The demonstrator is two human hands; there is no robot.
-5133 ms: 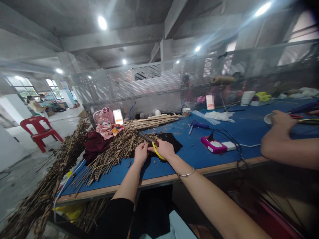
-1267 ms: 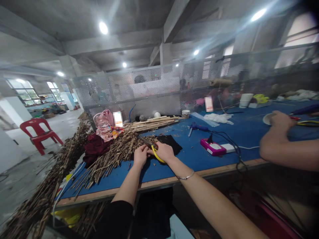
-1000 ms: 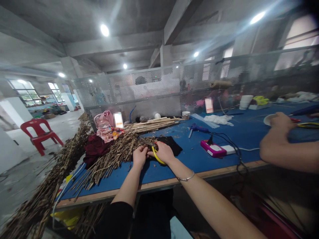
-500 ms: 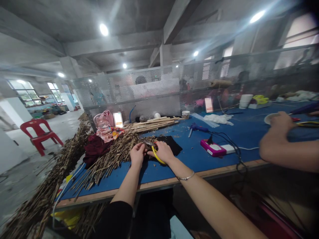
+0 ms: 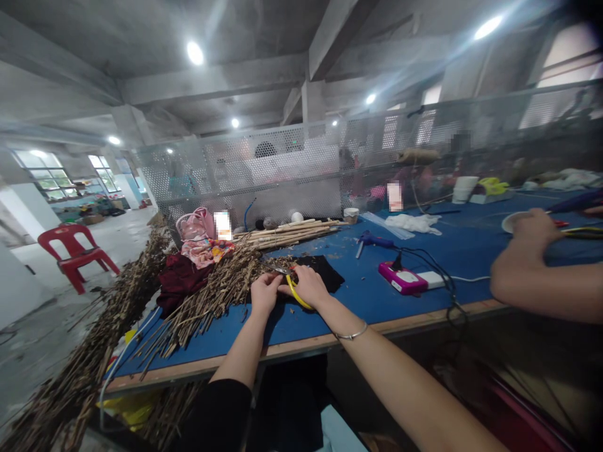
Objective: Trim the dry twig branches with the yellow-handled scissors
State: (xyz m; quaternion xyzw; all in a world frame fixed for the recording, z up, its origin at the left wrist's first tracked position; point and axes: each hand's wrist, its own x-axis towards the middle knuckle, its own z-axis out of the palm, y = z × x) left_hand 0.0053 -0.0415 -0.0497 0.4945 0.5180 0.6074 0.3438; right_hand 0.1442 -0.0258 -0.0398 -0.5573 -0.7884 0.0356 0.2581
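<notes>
My right hand (image 5: pixel 309 287) is closed round the yellow handles of a pair of scissors (image 5: pixel 294 292), whose metal blades point up and left over the dried twigs. Close beside it, my left hand (image 5: pixel 264 294) is pinched shut, fingertips almost at the right hand's fingers. Whatever it pinches is too small or hidden to make out. A heap of dried twigs (image 5: pixel 207 300) spreads to the left of both hands on the blue table (image 5: pixel 358 295). Just behind and right of the scissors lies a black cloth (image 5: pixel 327 275).
Pale sticks (image 5: pixel 292 234) lie at the back. To the right are a blue glue gun (image 5: pixel 374 241), a magenta power strip (image 5: pixel 402 280) with cables, and a white glove (image 5: pixel 414 223). Another person's arm (image 5: pixel 541 282) works at the far right. A red chair (image 5: pixel 75 256) stands left.
My left hand has moved a little to the right, closer to my right hand. The right hand and the scissors have hardly shifted.
</notes>
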